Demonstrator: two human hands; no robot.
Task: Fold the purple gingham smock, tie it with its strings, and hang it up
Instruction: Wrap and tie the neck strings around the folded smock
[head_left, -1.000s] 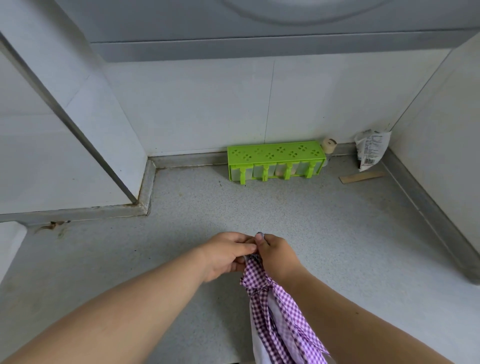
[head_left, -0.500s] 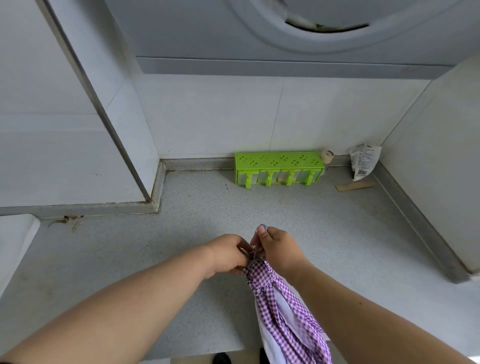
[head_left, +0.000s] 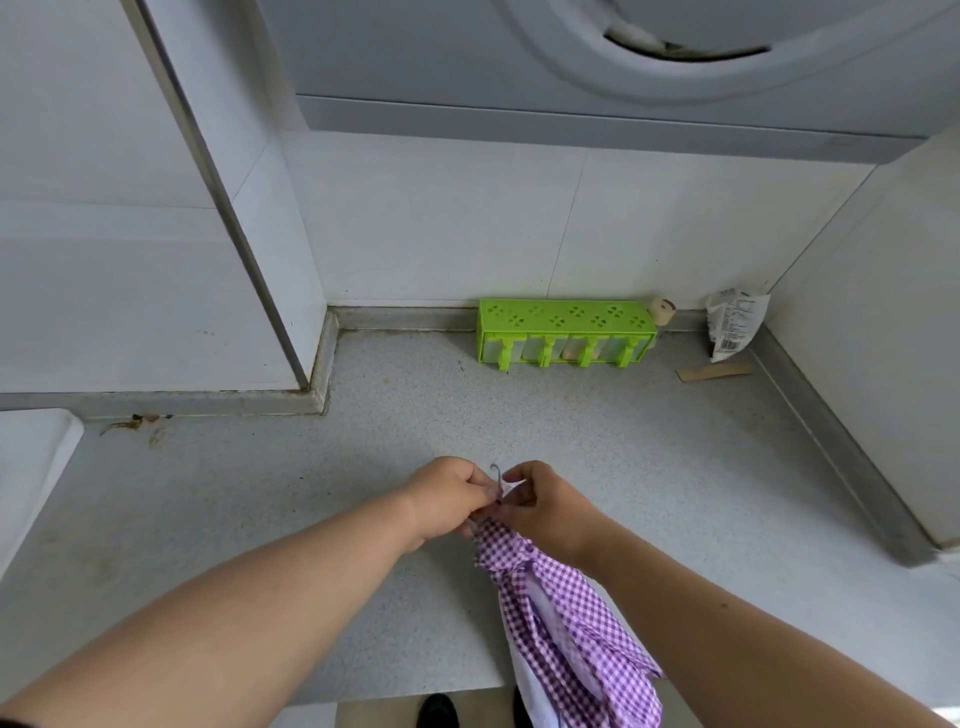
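Both hands' grip pinched the smock's (head_left: 561, 613) top: left hand (head_left: 449, 501), right hand (head_left: 545, 512). Pulling the knot snug looked wise.

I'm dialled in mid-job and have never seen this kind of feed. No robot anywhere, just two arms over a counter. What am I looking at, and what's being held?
There is no machine: a person wears one wide-angle camera on the head, looking forward and down. The left hand and right hand meet above a grey counter, both gripping the bunched top of the purple gingham smock, which hangs past the counter's front edge. A small hook pokes up between the fingers. By the back wall sit a green rack, a crumpled packet and a flat strip.
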